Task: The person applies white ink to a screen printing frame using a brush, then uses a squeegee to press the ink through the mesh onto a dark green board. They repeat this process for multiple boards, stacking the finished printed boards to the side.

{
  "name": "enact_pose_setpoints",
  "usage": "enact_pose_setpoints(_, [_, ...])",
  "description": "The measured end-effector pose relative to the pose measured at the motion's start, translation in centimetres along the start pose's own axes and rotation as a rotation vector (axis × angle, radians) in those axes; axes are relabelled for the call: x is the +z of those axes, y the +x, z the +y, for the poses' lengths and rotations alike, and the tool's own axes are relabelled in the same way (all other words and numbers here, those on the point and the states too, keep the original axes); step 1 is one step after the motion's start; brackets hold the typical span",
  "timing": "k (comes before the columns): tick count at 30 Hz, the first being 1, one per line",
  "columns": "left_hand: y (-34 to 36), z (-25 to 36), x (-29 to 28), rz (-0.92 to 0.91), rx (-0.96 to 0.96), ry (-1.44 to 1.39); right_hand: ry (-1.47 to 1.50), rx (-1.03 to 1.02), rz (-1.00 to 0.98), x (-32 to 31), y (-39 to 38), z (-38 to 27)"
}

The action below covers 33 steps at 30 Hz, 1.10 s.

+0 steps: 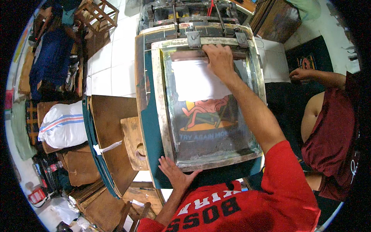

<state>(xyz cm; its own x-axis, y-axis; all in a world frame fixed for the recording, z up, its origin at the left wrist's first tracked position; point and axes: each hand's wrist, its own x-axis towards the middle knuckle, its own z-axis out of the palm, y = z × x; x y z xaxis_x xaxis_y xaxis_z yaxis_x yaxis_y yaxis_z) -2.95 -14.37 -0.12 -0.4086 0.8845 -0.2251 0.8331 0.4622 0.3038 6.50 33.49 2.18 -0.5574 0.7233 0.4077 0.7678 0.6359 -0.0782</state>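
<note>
A screen-printing frame [157, 81] with worn, pale wooden rails lies over dark green cloth [153, 143] in front of me. Through its mesh shows a printed picture of a pink-red figure [195, 108] on a lounger. A bright white patch [197, 79] covers the upper mesh; whether it is glare or a sheet, I cannot tell. Bent over a long brown bar like a squeegee [187, 55], my right hand [220, 60] is closed at the frame's far end. My left hand [176, 173] lies with spread fingers at the frame's near left corner, holding nothing.
Metal clamps [194, 38] fix the frame's far rail. At left stand brown boards [114, 143] with dark cloth, and a white sack [63, 125]. A person in a dark red shirt [332, 131] is close on the right. Beyond the frame is a metal press mechanism [189, 17].
</note>
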Motion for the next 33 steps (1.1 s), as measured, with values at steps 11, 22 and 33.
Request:
enact_pose_setpoints(11, [0.2, 0.3, -0.3, 0.038, 0.010, -0.092, -0.010, 0.036, -0.233, -5.2, -9.7, -4.8])
enact_pose_setpoints(22, [-0.4, -4.9, 2.1, 0.148, 0.084, -0.355, 0.070, 0.033, -0.146, -5.2, -13.0, -5.5])
enact_pose_setpoints(33, [-2.3, -4.7, 1.7, 0.153, -0.102, -0.743, 0.142, 0.091, -0.291, -6.7, -7.4, -2.8])
